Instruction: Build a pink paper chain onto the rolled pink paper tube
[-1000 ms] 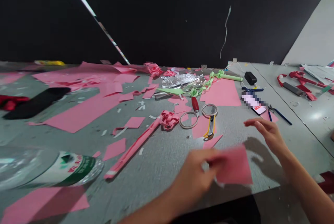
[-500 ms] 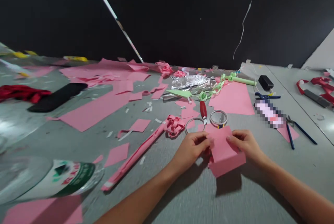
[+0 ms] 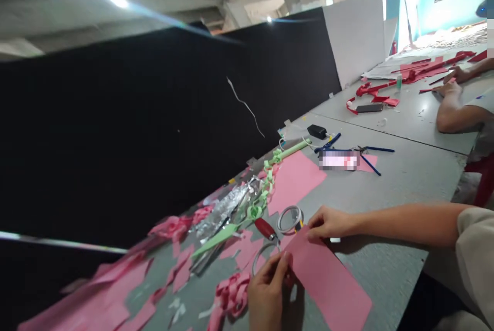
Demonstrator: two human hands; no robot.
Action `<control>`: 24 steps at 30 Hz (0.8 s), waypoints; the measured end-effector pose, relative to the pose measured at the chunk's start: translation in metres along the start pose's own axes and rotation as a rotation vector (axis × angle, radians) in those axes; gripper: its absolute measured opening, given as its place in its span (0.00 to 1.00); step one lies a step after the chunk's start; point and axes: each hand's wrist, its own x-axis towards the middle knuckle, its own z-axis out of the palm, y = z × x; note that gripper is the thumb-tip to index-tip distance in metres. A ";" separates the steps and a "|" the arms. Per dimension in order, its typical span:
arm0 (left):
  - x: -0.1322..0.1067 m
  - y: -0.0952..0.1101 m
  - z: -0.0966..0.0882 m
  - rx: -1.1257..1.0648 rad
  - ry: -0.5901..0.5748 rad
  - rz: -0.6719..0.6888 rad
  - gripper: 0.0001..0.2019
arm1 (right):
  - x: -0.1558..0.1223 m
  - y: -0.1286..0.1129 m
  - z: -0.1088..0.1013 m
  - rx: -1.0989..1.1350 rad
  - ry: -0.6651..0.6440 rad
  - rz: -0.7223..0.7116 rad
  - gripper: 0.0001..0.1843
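A pink paper sheet (image 3: 328, 282) lies stretched out on the grey table (image 3: 401, 187) in front of me. My left hand (image 3: 266, 292) pinches its near left corner, fingers closed on the edge. My right hand (image 3: 328, 223) holds the far corner, fingers pressed down on the paper. Right behind the sheet sit two clear tape rings (image 3: 290, 218) and a red-handled tool (image 3: 264, 228). A curled pink paper flower (image 3: 231, 295) rests just left of my left hand.
Green paper chain (image 3: 266, 192), foil (image 3: 224, 207) and pink scraps (image 3: 116, 295) litter the table along a black partition (image 3: 154, 130). Blue pliers (image 3: 370, 158), a black box (image 3: 317, 131) and a blurred phone (image 3: 339, 160) lie beyond. Another person's arms (image 3: 451, 109) rest at the far right among red paper (image 3: 409, 71).
The view swung right and tilted up. The pink sheet, held folded between both hands, is now spread out long, with my hands pulled apart to its two corners.
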 end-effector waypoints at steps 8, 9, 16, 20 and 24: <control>0.009 -0.008 0.004 0.092 -0.109 0.199 0.28 | -0.003 0.009 0.000 -0.062 0.031 -0.015 0.15; 0.011 -0.008 0.005 0.087 -0.103 0.214 0.28 | -0.001 0.010 0.000 -0.075 0.040 -0.017 0.16; 0.002 0.009 0.021 -0.011 -0.060 0.165 0.20 | 0.000 0.019 -0.011 -0.162 0.052 0.039 0.25; 0.003 0.010 0.025 -0.170 -0.055 0.074 0.12 | -0.005 0.016 -0.015 -0.286 0.024 0.112 0.30; 0.002 0.019 0.022 -0.251 -0.008 0.128 0.07 | 0.005 -0.006 -0.015 -0.456 -0.114 0.074 0.39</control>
